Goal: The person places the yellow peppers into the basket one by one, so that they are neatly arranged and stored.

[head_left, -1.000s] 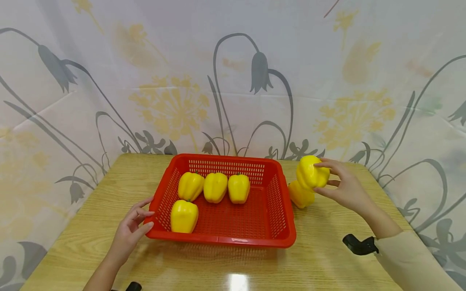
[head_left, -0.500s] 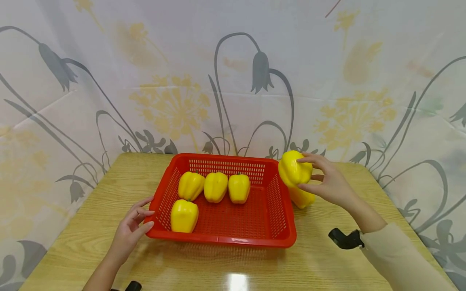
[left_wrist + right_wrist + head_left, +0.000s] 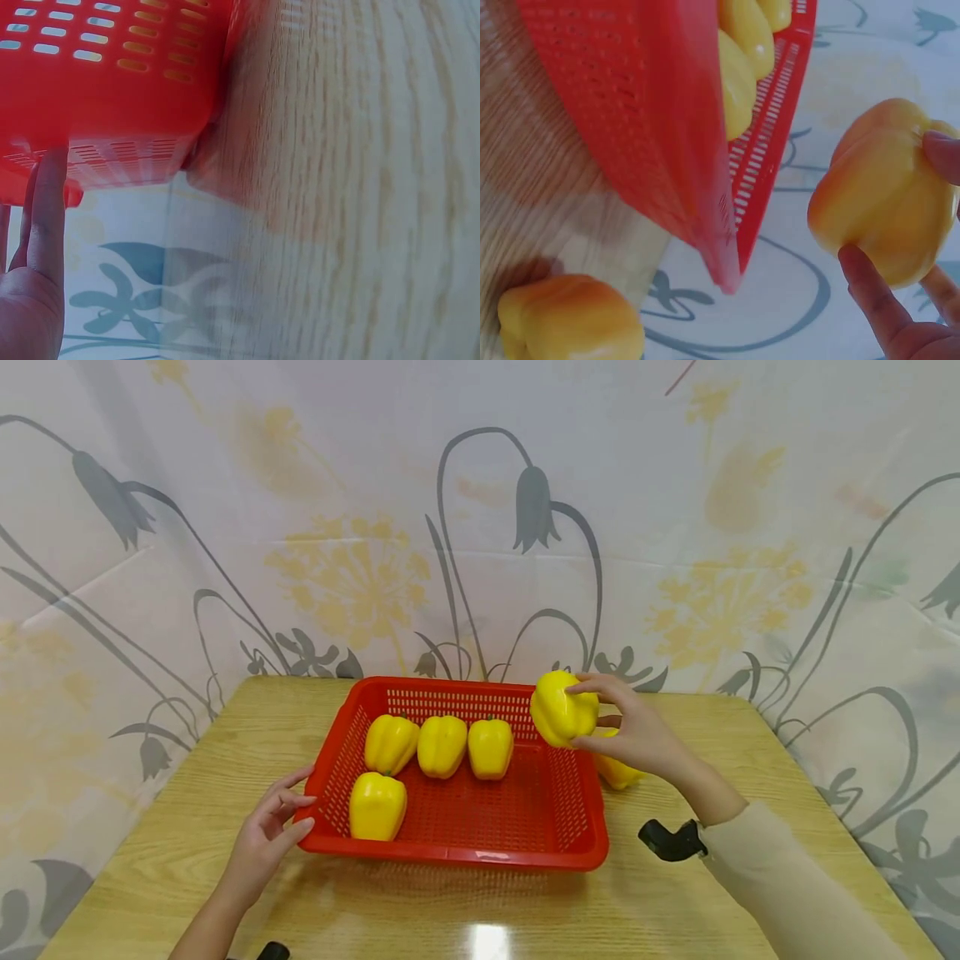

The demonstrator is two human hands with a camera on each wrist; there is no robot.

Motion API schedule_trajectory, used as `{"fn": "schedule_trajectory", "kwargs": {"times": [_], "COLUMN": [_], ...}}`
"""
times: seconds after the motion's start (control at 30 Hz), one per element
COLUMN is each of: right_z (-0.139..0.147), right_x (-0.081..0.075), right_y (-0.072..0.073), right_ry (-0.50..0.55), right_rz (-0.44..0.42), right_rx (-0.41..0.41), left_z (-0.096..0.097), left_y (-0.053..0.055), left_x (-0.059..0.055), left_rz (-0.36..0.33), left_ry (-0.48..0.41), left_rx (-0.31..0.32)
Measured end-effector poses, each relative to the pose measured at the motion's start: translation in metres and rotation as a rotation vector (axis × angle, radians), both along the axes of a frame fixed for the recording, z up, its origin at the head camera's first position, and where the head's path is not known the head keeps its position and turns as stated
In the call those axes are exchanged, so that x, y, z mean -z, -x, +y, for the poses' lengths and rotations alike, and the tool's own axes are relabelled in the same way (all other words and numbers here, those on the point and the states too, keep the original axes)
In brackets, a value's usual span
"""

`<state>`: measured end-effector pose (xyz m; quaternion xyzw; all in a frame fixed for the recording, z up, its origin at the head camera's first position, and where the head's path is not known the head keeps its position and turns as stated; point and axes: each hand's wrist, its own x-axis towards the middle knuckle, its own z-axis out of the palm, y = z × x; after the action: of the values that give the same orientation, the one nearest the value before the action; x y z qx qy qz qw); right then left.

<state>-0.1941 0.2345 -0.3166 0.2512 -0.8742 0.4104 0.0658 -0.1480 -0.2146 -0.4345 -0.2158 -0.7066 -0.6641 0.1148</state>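
Note:
My right hand (image 3: 637, 731) holds a yellow bell pepper (image 3: 562, 710) between thumb and fingers. The pepper is above the back right part of a red plastic basket (image 3: 450, 853), and the right wrist view shows this same bell pepper (image 3: 885, 191) in the fingers. Several more yellow bell peppers (image 3: 442, 747) lie inside the basket, toward its back and left. Another bell pepper (image 3: 619, 772) rests on the table just outside the right wall, partly hidden by the hand. At the basket's left rim, my left hand (image 3: 262, 835) touches the edge with extended fingers, as the left wrist view also shows.
The basket stands on a wood-grain table (image 3: 202, 777), and its right half shows bare mesh floor. Behind the table hangs a pale cloth (image 3: 480, 527) printed with grey and yellow flowers. A black wrist camera mount (image 3: 672, 841) sticks out from the right sleeve.
My right hand has carried the bell pepper leftward, from above the pepper on the table to over the basket's right side. The left hand and the basket stay in place.

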Motion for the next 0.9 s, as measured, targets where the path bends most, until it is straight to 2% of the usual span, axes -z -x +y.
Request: {"fn": "schedule_trajectory", "kwargs": {"times": [0.47, 0.63, 0.9], "right_z": [-0.036, -0.050, -0.070], "right_x": [0.001, 0.007, 0.014], "right_y": [0.012, 0.019, 0.022], "right_ry": [0.016, -0.017, -0.082], "right_rz": [-0.039, -0.052, -0.123], "right_rx": [-0.142, -0.163, -0.200], "left_z": [-0.001, -0.002, -0.002], "left_y": [0.000, 0.000, 0.000], "left_x": [0.000, 0.000, 0.001], "left_rz": [-0.001, -0.006, 0.000], "left_ry": [-0.005, 0.002, 0.003], "left_rx": [0.007, 0.001, 0.010]}}
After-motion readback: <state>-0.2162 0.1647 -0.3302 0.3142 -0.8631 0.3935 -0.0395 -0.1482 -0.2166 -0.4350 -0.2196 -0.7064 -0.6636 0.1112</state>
